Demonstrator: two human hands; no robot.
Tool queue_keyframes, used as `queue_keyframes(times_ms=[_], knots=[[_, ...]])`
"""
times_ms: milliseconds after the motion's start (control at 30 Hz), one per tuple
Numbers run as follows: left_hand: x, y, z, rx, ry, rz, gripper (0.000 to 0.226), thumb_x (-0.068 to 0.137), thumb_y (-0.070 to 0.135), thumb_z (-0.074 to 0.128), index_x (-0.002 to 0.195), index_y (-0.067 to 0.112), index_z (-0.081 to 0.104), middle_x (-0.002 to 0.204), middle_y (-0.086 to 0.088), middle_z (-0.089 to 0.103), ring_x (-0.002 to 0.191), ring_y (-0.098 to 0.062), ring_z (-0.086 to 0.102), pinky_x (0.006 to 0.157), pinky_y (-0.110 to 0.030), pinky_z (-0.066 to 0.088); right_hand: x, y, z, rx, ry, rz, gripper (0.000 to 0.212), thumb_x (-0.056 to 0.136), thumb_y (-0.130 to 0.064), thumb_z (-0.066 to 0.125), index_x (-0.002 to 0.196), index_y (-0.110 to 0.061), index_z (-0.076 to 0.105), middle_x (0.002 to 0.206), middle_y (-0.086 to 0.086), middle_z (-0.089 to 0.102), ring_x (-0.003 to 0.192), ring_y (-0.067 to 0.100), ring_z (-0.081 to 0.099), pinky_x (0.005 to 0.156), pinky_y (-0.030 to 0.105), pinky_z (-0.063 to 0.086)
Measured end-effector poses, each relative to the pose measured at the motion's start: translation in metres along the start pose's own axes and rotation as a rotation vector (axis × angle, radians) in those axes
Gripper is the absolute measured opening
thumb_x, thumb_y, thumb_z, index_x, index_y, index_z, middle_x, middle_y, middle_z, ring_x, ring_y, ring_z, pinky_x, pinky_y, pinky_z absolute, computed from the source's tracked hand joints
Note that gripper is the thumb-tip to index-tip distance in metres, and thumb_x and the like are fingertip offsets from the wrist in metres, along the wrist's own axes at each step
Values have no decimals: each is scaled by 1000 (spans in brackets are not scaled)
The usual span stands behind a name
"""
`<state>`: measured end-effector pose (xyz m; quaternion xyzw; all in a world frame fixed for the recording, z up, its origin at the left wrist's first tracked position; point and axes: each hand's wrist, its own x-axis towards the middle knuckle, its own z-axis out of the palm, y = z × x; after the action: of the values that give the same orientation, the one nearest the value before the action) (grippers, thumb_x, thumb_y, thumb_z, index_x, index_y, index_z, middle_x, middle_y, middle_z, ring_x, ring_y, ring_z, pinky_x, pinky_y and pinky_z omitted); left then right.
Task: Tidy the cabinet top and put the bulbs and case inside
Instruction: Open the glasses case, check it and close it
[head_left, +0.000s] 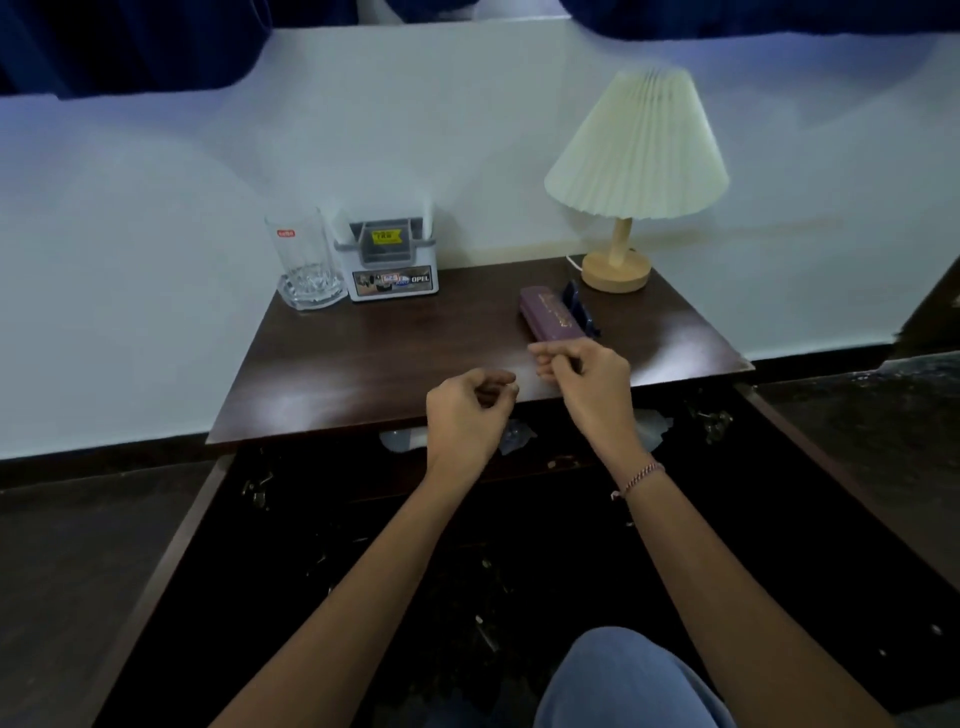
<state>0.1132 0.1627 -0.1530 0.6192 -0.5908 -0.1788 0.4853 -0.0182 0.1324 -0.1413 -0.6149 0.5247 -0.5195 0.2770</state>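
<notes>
A long purple case (551, 314) lies on the dark wooden cabinet top (415, 343), right of centre. My right hand (584, 376) hovers at the case's near end with its fingers curled in; I cannot tell whether they touch the case. My left hand (470, 413) hangs over the cabinet's front edge, fingers curled shut with nothing seen in them. Below the top, pale rounded shapes (402, 440) show inside the open cabinet, too dim to name with certainty.
A clear glass (306, 260) and a white and grey box marked OPEL (389, 260) stand at the back left. A pleated lamp (636, 166) stands at the back right. A small dark blue object (581, 306) lies beside the case. Both cabinet doors (171, 545) swing open towards me.
</notes>
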Motion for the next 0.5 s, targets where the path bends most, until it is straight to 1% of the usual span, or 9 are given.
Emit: queue_keyframes(times_ms=[67,100,133,233,300,367,433,500], knots=[[14,11,9,-1,-11,0,19,78,19,70,95,11,72,84,-4,74,72,-7,64,75,-19,52,19,-1,-9,-81,71,-29,24,87,-5,52,96,-12,73,94,10,72,84,17,69,83,33,57],[21,16,16,1,-23,-5,25,76,20,71,99,11,71,89,-6,74,79,-11,66,80,-26,53,29,-1,-13,-124,102,-36,24,87,-5,53,97,-11,73,96,12,72,87,21,68,85,36,56],[28,20,24,15,-33,-4,32,74,22,73,104,10,68,95,-7,72,87,-16,66,83,-30,53,37,0,-18,-158,130,-32,24,87,-4,52,99,-10,72,98,13,72,89,23,68,87,37,55],[43,29,48,106,-44,31,48,71,25,74,115,12,60,110,-10,64,104,-24,58,88,-32,45,57,7,-29,-232,184,-4,25,87,-3,51,101,-8,71,102,12,70,93,21,66,88,28,52],[51,29,64,157,-93,43,55,72,25,72,123,13,54,123,-11,56,115,-26,50,94,-31,41,65,13,-34,-267,205,-1,25,88,-2,51,101,-7,71,104,11,70,93,21,65,84,22,48],[56,25,77,211,-168,55,61,75,26,69,132,17,46,139,-9,43,125,-27,39,101,-34,38,69,18,-35,-280,217,-2,24,88,-3,52,100,-7,72,104,10,70,92,18,64,79,13,42],[58,21,87,251,-187,77,62,76,26,69,133,22,44,147,-9,33,130,-28,31,102,-38,39,72,22,-36,-284,218,-5,23,88,-4,53,100,-8,72,103,9,69,88,13,62,74,7,38],[59,19,92,280,-162,89,61,75,30,71,130,24,44,148,-9,30,130,-29,30,101,-40,40,74,25,-36,-269,222,-7,22,88,-4,54,99,-8,73,102,9,70,85,9,58,72,5,36]])
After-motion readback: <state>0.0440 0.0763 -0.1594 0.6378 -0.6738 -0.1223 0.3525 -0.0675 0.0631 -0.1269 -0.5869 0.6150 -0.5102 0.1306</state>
